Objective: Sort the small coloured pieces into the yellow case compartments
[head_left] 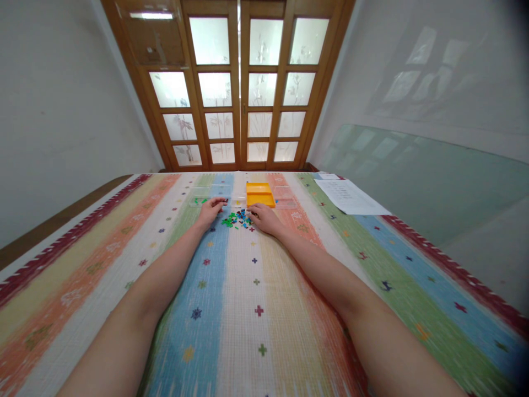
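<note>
Left hand [212, 210], ten o'clock from loose pieces [237, 218]; right hand [265, 217], three o'clock; cannot tell either's grip; careless brush could scatter pieces.

Pieces [239, 216] on tablecloth [243, 286] — box [260, 195] behind them; papers [353, 197] farther right.

No text can be read; the print [339, 191] on the white paper [355, 201] is too small.
</note>
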`<action>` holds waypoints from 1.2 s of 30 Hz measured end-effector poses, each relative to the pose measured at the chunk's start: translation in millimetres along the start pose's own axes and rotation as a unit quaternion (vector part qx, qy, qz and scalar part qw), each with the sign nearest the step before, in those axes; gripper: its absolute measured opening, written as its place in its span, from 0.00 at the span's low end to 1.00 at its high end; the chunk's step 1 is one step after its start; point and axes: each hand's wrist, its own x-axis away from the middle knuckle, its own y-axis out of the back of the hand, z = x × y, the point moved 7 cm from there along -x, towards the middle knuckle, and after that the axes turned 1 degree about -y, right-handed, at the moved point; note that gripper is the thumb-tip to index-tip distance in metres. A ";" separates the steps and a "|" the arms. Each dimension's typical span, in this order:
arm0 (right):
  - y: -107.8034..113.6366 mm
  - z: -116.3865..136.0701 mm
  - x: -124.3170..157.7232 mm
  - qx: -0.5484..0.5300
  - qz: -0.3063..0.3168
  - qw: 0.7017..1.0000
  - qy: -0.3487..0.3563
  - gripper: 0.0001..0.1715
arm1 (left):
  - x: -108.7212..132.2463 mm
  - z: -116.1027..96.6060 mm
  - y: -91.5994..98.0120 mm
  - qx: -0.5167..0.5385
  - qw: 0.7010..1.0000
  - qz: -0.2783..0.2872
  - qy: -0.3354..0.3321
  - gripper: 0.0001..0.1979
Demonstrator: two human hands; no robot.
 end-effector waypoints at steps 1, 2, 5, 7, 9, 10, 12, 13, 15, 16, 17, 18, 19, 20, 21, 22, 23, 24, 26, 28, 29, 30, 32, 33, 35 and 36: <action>0.0 0.0 0.1 0.000 0.000 1.000 0.000 0.16 | 0.2 0.2 -0.2 0.004 1.000 0.000 0.005 0.20; 0.1 0.2 0.2 0.000 0.001 1.000 0.000 0.16 | 0.5 0.0 -0.5 0.008 1.000 -0.001 0.009 0.20; 0.4 0.7 0.3 -0.003 0.003 1.000 0.001 0.16 | 1.5 -1.4 -0.7 0.016 1.000 -0.004 0.014 0.21; 0.3 0.7 0.1 -0.003 0.006 1.000 0.000 0.16 | 1.9 -1.8 -0.3 0.020 1.000 -0.009 0.019 0.22; 0.0 0.4 -0.2 0.000 0.008 1.000 -0.002 0.16 | 1.9 -1.3 0.0 0.022 0.999 -0.012 0.025 0.23; -0.2 0.2 -0.4 0.002 0.008 1.000 -0.003 0.16 | 1.7 -1.0 0.1 0.023 0.999 -0.012 0.027 0.23; -0.6 -0.6 -0.5 0.004 0.008 1.000 -0.004 0.16 | 1.1 -0.2 0.4 0.023 0.999 -0.013 0.029 0.24; -1.0 -0.9 -0.5 0.004 0.009 1.000 -0.004 0.16 | 0.8 0.4 0.7 0.022 0.999 -0.013 0.031 0.25; -1.6 -1.3 -0.4 0.004 0.009 1.000 -0.003 0.16 | 0.3 1.7 1.3 0.020 0.999 -0.015 0.034 0.27; -1.9 -1.5 -0.4 0.004 0.010 1.000 -0.001 0.16 | 0.2 2.3 1.5 0.020 0.999 -0.015 0.035 0.28; -2.1 -1.6 -0.3 0.003 0.010 1.000 0.000 0.16 | 0.0 2.6 1.5 0.021 0.999 -0.014 0.034 0.29; -2.2 -1.7 -0.3 0.003 0.011 1.000 0.000 0.16 | 0.0 2.7 1.3 0.021 0.999 -0.012 0.032 0.29; -2.3 -1.8 -0.2 0.002 0.012 1.000 0.000 0.16 | -0.1 2.7 1.2 0.020 0.999 -0.011 0.030 0.30; -2.3 -1.9 -0.1 0.001 0.012 1.000 0.000 0.16 | -0.1 2.8 1.2 0.017 0.999 -0.011 0.028 0.30; -2.3 -1.9 -0.1 0.001 0.012 1.000 0.000 0.16 | -0.2 2.9 1.3 0.012 0.999 -0.011 0.027 0.30; -2.2 -2.0 0.0 0.002 0.011 1.000 0.000 0.16 | -0.2 3.1 1.3 0.008 1.000 -0.011 0.027 0.29; -2.2 -2.0 0.0 0.002 0.011 1.000 0.001 0.16 | -0.3 3.2 1.5 0.004 1.000 -0.012 0.026 0.29; -2.2 -2.0 0.0 0.003 0.011 1.000 0.001 0.16 | -0.5 3.2 1.5 0.001 1.000 -0.012 0.024 0.28; -2.5 -2.2 0.0 0.004 0.012 1.000 0.001 0.16 | -0.9 2.9 1.2 -0.003 1.000 -0.009 0.017 0.26; -2.5 -2.1 -0.2 0.003 0.011 1.000 0.001 0.16 | -1.3 2.7 0.5 -0.015 1.000 -0.004 0.008 0.25; -2.4 -2.0 -0.2 0.003 0.010 1.000 0.001 0.16 | -1.4 2.8 0.0 -0.026 1.000 -0.001 0.003 0.24; -2.2 -1.8 -0.3 0.003 0.009 1.000 0.000 0.16 | -1.2 2.5 -0.7 -0.042 0.999 0.003 -0.003 0.23; -1.7 -1.3 -0.3 0.003 0.009 1.000 -0.003 0.16 | 0.2 0.0 -3.4 -0.094 0.995 0.016 -0.027 0.21; -1.4 -0.8 -0.2 0.002 0.009 1.000 -0.005 0.16 | 1.7 -2.5 -5.5 -0.128 0.990 0.026 -0.046 0.19; -0.3 0.4 0.0 0.000 0.007 1.000 -0.005 0.16 | 6.3 -9.1 -11.0 -0.197 0.975 0.047 -0.090 0.17; 0.2 1.0 0.1 -0.001 0.007 1.000 -0.005 0.16 | 9.2 -12.5 -14.3 -0.226 0.966 0.059 -0.110 0.15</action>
